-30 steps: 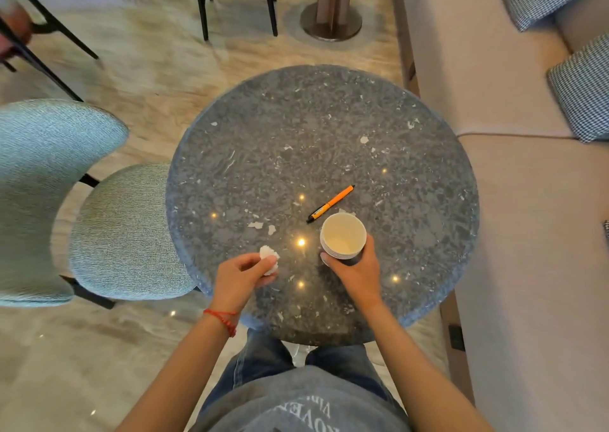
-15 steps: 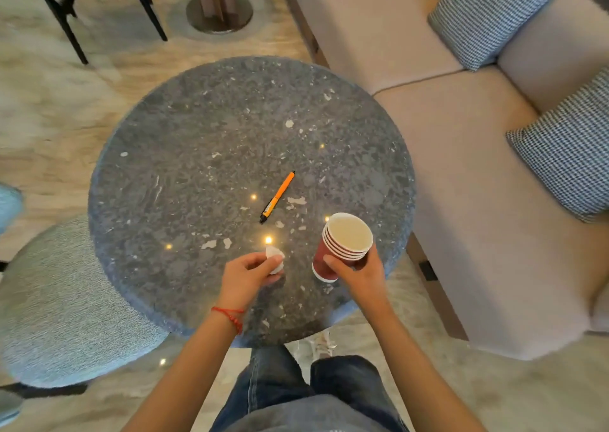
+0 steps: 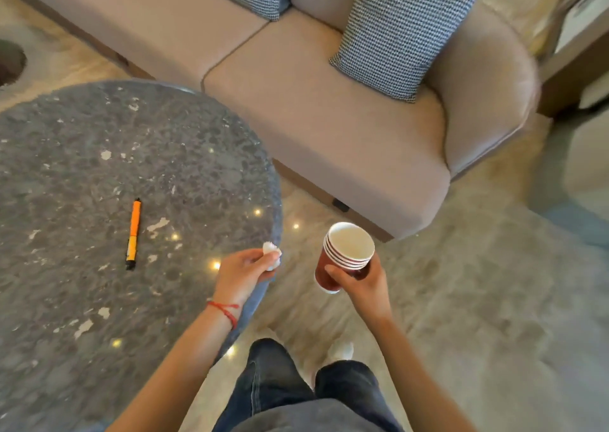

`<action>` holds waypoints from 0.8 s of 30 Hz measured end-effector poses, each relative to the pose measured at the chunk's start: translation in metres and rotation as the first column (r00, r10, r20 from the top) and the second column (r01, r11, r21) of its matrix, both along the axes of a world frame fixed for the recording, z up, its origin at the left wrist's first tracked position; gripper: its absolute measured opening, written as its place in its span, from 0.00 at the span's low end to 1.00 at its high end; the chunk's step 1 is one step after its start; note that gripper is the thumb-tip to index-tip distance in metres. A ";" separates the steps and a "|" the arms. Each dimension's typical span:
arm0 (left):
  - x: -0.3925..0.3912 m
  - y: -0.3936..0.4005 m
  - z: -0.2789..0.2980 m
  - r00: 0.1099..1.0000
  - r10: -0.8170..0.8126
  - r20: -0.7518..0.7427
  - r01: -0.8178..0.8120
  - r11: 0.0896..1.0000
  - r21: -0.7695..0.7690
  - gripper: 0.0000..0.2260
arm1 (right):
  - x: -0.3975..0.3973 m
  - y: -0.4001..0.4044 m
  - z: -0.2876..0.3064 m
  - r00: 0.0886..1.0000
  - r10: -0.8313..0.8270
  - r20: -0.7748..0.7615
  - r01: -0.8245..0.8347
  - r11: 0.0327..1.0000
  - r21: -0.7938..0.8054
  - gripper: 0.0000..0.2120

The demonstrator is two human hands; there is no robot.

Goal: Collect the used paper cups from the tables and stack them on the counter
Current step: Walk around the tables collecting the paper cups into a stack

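pen (image 3: 133,233) on table (image 3: 82,174), sofa (image 3: 329,128) behind, cushions (image 3: 400,32) on sofa

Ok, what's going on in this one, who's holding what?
A person is clearing up around a round stone table. The right hand holds a nested stack of red paper cups out over the floor, off the table's edge. The left hand pinches a small crumpled white wad at the table's rim. An orange pen lies on the tabletop. A beige sofa with checked cushions sits behind. No counter is clearly in view, so the cups are not yet set down.
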State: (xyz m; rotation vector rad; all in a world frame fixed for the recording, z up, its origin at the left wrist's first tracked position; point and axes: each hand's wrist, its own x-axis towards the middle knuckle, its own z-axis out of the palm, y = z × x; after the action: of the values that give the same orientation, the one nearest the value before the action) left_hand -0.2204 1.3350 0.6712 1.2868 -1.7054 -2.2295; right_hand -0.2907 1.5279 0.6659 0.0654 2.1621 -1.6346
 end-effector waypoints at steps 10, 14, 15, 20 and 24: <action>-0.078 0.129 0.011 0.943 -0.332 -0.031 0.331 0.943 -0.030 0.05 | -0.001 0.157 0.012 0.936 -0.352 -0.012 0.350 0.935 -0.060 0.27; -0.108 0.194 0.019 0.904 -0.421 -0.073 0.420 0.907 -0.033 0.04 | -0.003 0.224 0.016 0.883 -0.470 -0.016 0.466 0.880 -0.094 0.26; -0.115 0.212 0.020 0.892 -0.446 -0.078 0.444 0.895 -0.037 0.03 | -0.002 0.240 0.016 0.866 -0.500 -0.018 0.496 0.863 -0.101 0.26; -0.139 0.298 0.022 0.786 -0.612 -0.082 0.610 0.791 -0.057 0.02 | 0.013 0.311 0.018 0.746 -0.666 -0.012 0.659 0.740 -0.136 0.27; -0.156 0.369 0.024 0.607 -0.790 -0.087 0.786 0.613 -0.078 0.05 | 0.028 0.362 0.020 0.600 -0.800 -0.014 0.789 0.595 -0.154 0.26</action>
State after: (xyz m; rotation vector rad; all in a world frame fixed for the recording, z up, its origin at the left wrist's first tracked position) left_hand -0.3766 1.7038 0.6949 0.3394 -2.6031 -2.5485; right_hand -0.2627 1.8896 0.6858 1.1093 2.2010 -2.2630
